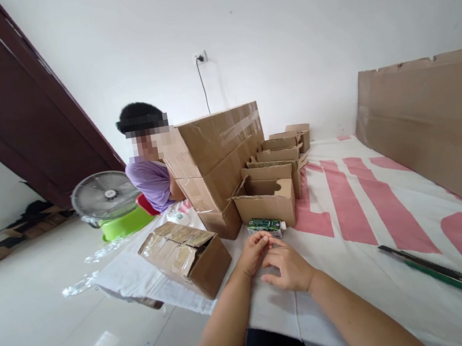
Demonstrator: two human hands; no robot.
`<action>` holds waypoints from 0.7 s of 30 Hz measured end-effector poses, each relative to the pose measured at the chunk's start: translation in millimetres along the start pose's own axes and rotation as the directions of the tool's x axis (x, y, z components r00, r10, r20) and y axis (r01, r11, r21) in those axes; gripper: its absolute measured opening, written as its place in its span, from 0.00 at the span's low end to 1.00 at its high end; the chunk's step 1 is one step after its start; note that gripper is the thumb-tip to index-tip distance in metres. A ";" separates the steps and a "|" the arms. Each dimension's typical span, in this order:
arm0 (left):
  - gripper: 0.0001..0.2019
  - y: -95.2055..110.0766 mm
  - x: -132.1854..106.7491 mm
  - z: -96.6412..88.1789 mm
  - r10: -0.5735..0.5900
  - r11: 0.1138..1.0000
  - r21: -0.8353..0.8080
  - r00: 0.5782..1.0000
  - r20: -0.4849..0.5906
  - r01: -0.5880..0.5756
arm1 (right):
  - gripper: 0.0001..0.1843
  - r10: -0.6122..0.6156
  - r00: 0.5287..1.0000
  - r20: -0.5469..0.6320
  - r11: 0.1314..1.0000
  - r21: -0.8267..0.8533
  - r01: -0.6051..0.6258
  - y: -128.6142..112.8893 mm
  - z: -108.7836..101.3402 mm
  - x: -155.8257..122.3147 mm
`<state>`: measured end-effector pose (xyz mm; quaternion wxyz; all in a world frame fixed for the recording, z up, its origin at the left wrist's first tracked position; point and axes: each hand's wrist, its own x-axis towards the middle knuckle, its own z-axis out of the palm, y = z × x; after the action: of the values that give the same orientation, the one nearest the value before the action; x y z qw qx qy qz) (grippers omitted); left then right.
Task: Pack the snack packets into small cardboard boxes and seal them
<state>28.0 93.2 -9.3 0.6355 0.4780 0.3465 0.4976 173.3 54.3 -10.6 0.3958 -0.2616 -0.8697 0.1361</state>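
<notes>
Though near the green carton (264, 225), both hands (253, 255) (290, 267) with fingertip contact unclear.

Home-like room: door (11, 97), fan (105, 196)

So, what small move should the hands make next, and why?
Probably reach the left hand forward to the green carton: it lies on its side just beyond that hand, in front of the nearest open box, and neither hand appears to grip it. The right hand is close beside the left; whether they share something small is unclear.
</notes>
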 end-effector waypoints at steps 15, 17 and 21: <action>0.21 0.7 -1.4 -0.2 -0.016 0.999 -0.029 0.998 0.053 0.018 | 0.08 -0.004 1.000 0.005 0.999 -0.034 0.004 4.7 4.5 -1.4; 0.21 0.3 -1.5 0.0 -0.017 0.999 -0.032 0.998 0.060 0.019 | 0.08 -0.004 1.000 0.007 0.999 -0.038 0.004 4.4 4.4 -1.3; 0.21 -0.7 -1.9 0.7 -0.014 0.999 -0.035 0.998 0.067 0.017 | 0.08 -0.001 1.000 0.014 0.999 -0.046 0.001 3.5 4.1 -0.7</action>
<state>28.4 91.1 -9.9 0.6590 0.4802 0.3200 0.4824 171.8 56.7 -15.3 0.3837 -0.2692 -0.8755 0.1175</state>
